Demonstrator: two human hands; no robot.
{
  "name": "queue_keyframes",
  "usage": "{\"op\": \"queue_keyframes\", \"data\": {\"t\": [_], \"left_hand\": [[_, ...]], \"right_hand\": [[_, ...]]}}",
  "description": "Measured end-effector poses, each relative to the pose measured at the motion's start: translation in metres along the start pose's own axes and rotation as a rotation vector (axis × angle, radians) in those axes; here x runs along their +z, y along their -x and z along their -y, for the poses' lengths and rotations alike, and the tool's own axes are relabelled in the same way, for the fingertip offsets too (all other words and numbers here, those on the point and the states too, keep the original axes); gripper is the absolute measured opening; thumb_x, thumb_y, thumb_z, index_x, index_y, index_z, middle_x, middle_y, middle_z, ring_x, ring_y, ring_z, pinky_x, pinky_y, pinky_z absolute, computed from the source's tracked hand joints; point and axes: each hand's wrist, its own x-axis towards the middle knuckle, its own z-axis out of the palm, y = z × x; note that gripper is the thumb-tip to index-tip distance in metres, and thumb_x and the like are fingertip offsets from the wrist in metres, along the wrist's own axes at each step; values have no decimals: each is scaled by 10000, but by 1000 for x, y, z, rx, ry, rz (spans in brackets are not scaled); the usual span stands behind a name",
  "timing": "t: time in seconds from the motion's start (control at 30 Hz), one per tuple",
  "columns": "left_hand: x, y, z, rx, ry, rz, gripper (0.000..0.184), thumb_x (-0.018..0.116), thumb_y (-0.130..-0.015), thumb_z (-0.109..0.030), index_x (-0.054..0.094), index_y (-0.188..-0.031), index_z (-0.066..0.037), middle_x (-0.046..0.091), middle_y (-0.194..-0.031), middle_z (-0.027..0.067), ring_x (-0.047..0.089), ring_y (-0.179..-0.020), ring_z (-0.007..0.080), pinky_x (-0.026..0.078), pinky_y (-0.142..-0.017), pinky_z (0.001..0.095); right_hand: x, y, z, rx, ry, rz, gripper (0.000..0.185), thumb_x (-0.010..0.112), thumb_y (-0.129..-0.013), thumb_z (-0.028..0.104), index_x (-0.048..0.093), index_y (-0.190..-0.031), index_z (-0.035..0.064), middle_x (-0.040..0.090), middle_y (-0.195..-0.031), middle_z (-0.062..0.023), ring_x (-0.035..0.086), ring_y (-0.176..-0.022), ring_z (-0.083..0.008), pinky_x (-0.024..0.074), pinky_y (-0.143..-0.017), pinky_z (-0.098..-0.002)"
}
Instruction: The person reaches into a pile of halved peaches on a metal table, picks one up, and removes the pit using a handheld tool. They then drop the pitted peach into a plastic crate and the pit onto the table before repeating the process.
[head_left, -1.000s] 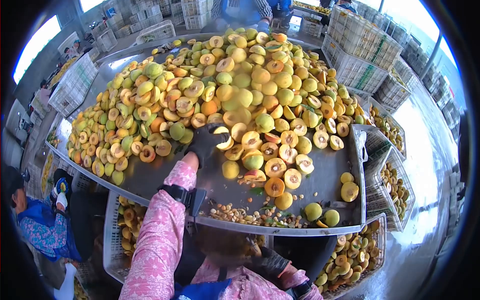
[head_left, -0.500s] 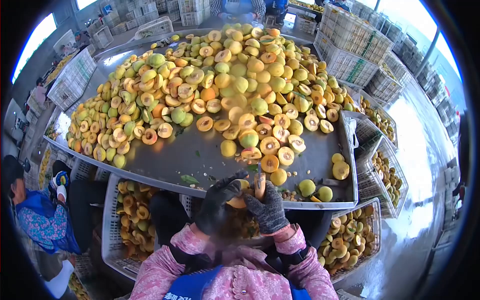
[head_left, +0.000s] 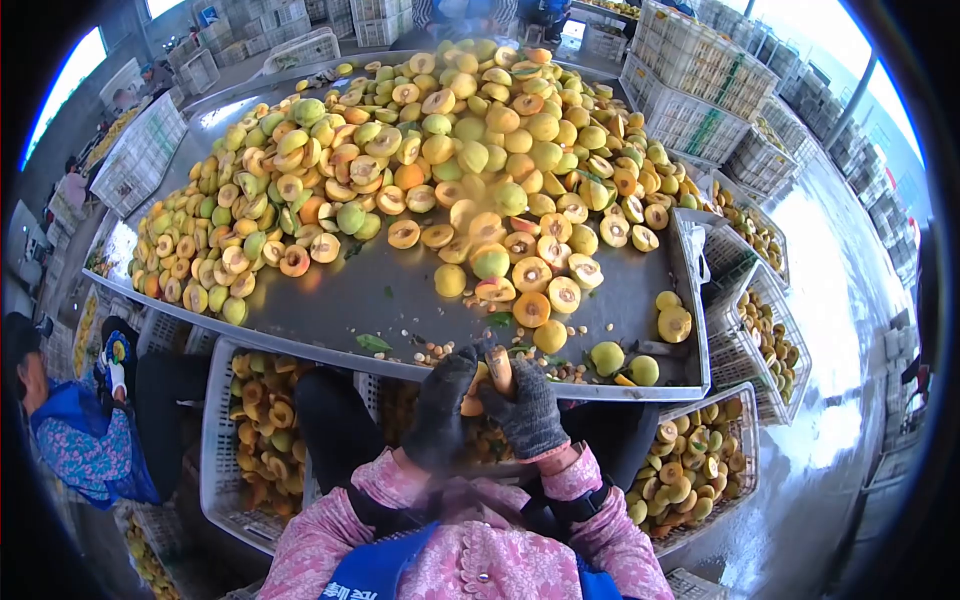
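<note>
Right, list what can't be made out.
Head view: tip of the wooden-handled tool, too small and blurred.
Head view: most of the yellow fruit piece, covered by the dark-gloved left hand and grey-gloved right hand.
Head view: head of the person in blue beyond the yellow fruit pile, cut off by the edge.

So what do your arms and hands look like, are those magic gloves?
Just work gloves! The left glove looks plain and nearly black. The right glove is speckled dark grey, with a thin reddish edge at the wrist. The sleeves are pink with a paler flowery pattern, and there's a dark band around each one near the wrist.
</note>
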Motion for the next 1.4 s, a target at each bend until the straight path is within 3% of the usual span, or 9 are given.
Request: {"op": "queue_keyframes", "data": {"t": [0.13, 0.17, 0.23, 0.43, 0.53, 0.67, 0.97, 1.23, 1.4], "left_hand": [[6, 15, 29, 3, -141, 25, 341, 441, -898, -91, 468, -1213, 36, 559, -1156, 153, 546, -1054, 268, 415, -925, 378], [9, 16, 31, -136, 112, 14, 343, 456, -890, -89, 470, -1208, 38, 560, -1150, 155, 547, -1050, 266, 418, -923, 374], [12, 14, 27, -415, 617, -7, 347, 487, -875, -85, 472, -1199, 41, 562, -1139, 159, 549, -1044, 261, 423, -918, 367], [1, 14, 29, -307, 474, -33, 378, 550, -838, -51, 466, -1192, 52, 563, -1120, 168, 556, -1033, 245, 429, -912, 341], [-10, 3, 5, -257, 450, -24, 407, 583, -822, -68, 464, -1191, 56, 562, -1129, 176, 559, -1038, 251, 424, -919, 339], [0, 8, 17, -538, 922, -164, 396, 577, -830, -77, 469, -1187, 58, 566, -1137, 166, 557, -1046, 230, 417, -926, 333], [4, 11, 10, -577, 973, -102, 374, 297, -991, -197, 455, -1209, 63, 553, -1158, 145, 538, -1070, 206, 403, -954, 333], [7, 15, 6, -477, 752, -113, 409, 254, -992, -218, 478, -1190, 61, 557, -1152, 145, 527, -1077, 195, 406, -956, 318], [13, 18, 18, -671, 1021, -200, 412, 274, -986, -238, 491, -1177, 56, 569, -1134, 137, 535, -1064, 199, 404, -958, 323]], "right_hand": [[-2, -5, -1, -24, 55, 68, 208, 650, -756, 160, 596, -912, 33, 583, -838, -164, 560, -772, -347, 440, -689, -412], [-4, -5, 1, -29, 30, 77, 181, 634, -758, 169, 605, -876, 35, 582, -837, -179, 554, -780, -378, 432, -686, -433], [-6, 1, 10, -167, 176, 115, 176, 628, -757, 166, 610, -886, 49, 582, -869, -176, 556, -786, -374, 439, -689, -425], [-22, 24, 25, 141, -244, 340, 363, 611, -797, 113, 498, -1125, 4, 568, -996, -169, 556, -935, -314, 447, -813, -377], [-14, 39, 10, 60, -108, 247, 388, 604, -818, 98, 464, -1168, 6, 559, -1058, -178, 542, -984, -323, 434, -849, -378], [-8, 44, 2, -2, -35, 272, 381, 600, -827, 125, 461, -1157, -7, 555, -1068, -199, 549, -981, -345, 437, -840, -390], [-1, 37, 13, 103, 42, 335, 350, 555, -867, 130, 441, -1170, -4, 544, -1030, -204, 542, -942, -339, 437, -815, -384], [32, 40, -47, -131, 22, 323, 691, 565, -826, 85, 214, -1420, 89, 483, -1099, -225, 521, -971, -371, 426, -842, -393], [29, 41, -32, -102, -36, 303, 430, 517, -795, -51, 417, -1212, -28, 529, -1039, -142, 518, -962, -233, 451, -809, -350]]}}
